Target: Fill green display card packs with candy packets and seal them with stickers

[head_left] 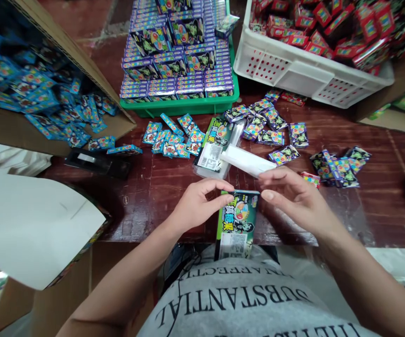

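Note:
A green and black candy box (240, 216) stands at the table's front edge, against my shirt, its printed front facing up. My left hand (200, 202) pinches its upper left corner between thumb and fingers. Beside the upper right corner is my right hand (295, 199), thumb and fingers apart, with the thumb tip close to the edge. Whether that thumb touches the box I cannot tell. Just beyond lies a similar green candy pack (213, 140) in clear plastic, with a white strip-shaped piece (247, 161) resting over its right side.
Small blue boxes (174, 140) and purple boxes (270, 119) lie loose on the dark table (381, 187). Behind stand a green crate (181, 108) of purple boxes and a white basket (293, 77) of red boxes. Cardboard (93, 70) holding blue boxes is at left.

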Motion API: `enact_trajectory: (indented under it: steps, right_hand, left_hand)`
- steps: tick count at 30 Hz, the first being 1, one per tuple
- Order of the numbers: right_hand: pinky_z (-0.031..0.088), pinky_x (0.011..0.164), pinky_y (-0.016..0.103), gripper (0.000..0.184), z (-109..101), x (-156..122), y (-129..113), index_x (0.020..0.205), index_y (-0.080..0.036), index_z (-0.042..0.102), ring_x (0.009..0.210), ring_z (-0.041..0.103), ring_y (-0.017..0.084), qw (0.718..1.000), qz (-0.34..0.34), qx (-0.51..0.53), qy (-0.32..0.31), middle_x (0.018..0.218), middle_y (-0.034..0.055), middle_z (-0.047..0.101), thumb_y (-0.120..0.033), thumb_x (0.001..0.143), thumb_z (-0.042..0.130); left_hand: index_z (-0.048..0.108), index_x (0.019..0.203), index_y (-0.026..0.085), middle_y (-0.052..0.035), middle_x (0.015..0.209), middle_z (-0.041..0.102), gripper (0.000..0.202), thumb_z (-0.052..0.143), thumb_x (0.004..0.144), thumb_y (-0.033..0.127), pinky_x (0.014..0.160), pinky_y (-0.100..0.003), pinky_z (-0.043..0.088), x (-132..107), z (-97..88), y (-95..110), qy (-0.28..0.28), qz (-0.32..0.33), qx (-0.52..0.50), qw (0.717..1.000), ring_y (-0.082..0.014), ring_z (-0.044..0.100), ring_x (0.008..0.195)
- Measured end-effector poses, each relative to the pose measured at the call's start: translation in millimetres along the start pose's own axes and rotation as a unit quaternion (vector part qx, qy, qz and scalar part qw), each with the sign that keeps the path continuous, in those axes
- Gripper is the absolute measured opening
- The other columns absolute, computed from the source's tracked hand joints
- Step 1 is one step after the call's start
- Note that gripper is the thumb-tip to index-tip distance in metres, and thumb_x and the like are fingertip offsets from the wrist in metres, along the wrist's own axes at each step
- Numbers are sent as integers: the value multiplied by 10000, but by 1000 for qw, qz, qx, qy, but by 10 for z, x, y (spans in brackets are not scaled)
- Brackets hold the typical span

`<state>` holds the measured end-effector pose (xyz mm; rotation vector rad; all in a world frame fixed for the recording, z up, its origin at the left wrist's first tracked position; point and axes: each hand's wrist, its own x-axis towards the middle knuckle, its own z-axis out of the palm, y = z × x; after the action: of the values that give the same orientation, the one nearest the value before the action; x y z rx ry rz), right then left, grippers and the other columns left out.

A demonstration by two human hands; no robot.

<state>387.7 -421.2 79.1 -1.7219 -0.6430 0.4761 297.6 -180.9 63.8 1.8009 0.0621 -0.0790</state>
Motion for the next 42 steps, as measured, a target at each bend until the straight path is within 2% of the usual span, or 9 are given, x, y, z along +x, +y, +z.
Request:
enact_trajectory:
  steps: [5, 12, 18, 23, 28, 31, 36, 39, 42]
  right_hand:
    - [490, 907, 401, 85, 31, 168, -186, 890, -239, 631, 992, 577, 214, 980, -41, -167, -104, 984, 36, 591, -285, 889, 702]
    - [501, 906, 423, 239, 126, 202, -123, 1101, -257, 596, 1076, 583, 255, 954, -83, -278, -72, 1100, 65, 610, -341, 903, 700]
    - [519, 887, 362, 186, 236, 302, 47, 1121, -303, 672, 975, 667, 199, 963, -49, -208, -162, 1079, 17, 701, -401, 979, 605]
    - [533, 883, 364, 210, 1117, 891, 65, 1038, -236, 650, 947, 694, 211, 987, -31, -140, -74, 1012, 31, 737, -423, 982, 573]
    - [527, 911, 336, 218, 1941, 1338, -162, 1121, -224, 652, 1022, 684, 197, 954, -108, -231, -156, 1109, 42, 736, -350, 1025, 504]
    - [395, 1097, 516, 352, 1852, 1289, -130, 1270, -162, 629, 1288, 545, 331, 934, -124, -319, -101, 1353, 163, 632, -354, 977, 596]
    - [244, 1156, 704, 557, 1305, 840, 186, 1321, -11, 580, 1336, 509, 448, 825, -151, -544, -38, 1376, 307, 585, -325, 884, 723]
    - [320, 1178, 625, 256, 1106, 588, 277, 1163, -67, 680, 1169, 670, 339, 812, -197, -545, -72, 1236, 232, 702, -192, 972, 565]
    - [358, 1185, 582, 242, 995, 342, 211, 1136, -174, 695, 1022, 738, 246, 840, -251, -477, -55, 1179, 121, 752, -132, 980, 516]
  left_hand:
    - [746, 1021, 202, -28, 1046, 764, 152, 715, 884, 260, 942, -323, 528, 9, 44, 1, -9, 10, 19, 1000, -153, 700, 978]
    - [732, 1041, 207, -30, 1066, 758, 167, 699, 892, 275, 942, -332, 532, -44, 31, 60, -7, 9, 18, 1000, -165, 701, 996]
    - [677, 1175, 211, -61, 1174, 722, 259, 643, 937, 307, 1011, -379, 523, -302, -66, 28, 34, 5, -6, 999, -193, 678, 1090]
    - [377, 1519, 290, -118, 1623, 311, 756, 722, 862, 433, 1206, -531, 325, -881, -179, 31, 206, -42, 230, 950, -312, 333, 1486]
    - [411, 1510, 231, -188, 1628, 203, 758, 714, 835, 397, 1163, -599, 333, -1248, -511, -283, 247, -140, 450, 847, -418, 286, 1488]
    - [397, 1516, 220, -206, 1599, 251, 712, 662, 864, 328, 1156, -571, 349, -1319, -848, -456, 285, -165, 495, 804, -399, 301, 1490]
    - [407, 1502, 170, -239, 1599, 277, 690, 652, 875, 319, 1152, -616, 336, -1274, -1099, -498, 281, -145, 507, 802, -432, 274, 1497]
    - [560, 1356, 177, -196, 1576, 373, 508, 665, 887, 342, 1191, -624, 286, -1059, -915, -401, 277, -80, 448, 847, -406, 297, 1492]
    - [608, 1272, 195, -158, 1426, 572, 413, 611, 941, 443, 1125, -533, 432, -705, -628, -263, 248, -84, 220, 940, -312, 549, 1325]
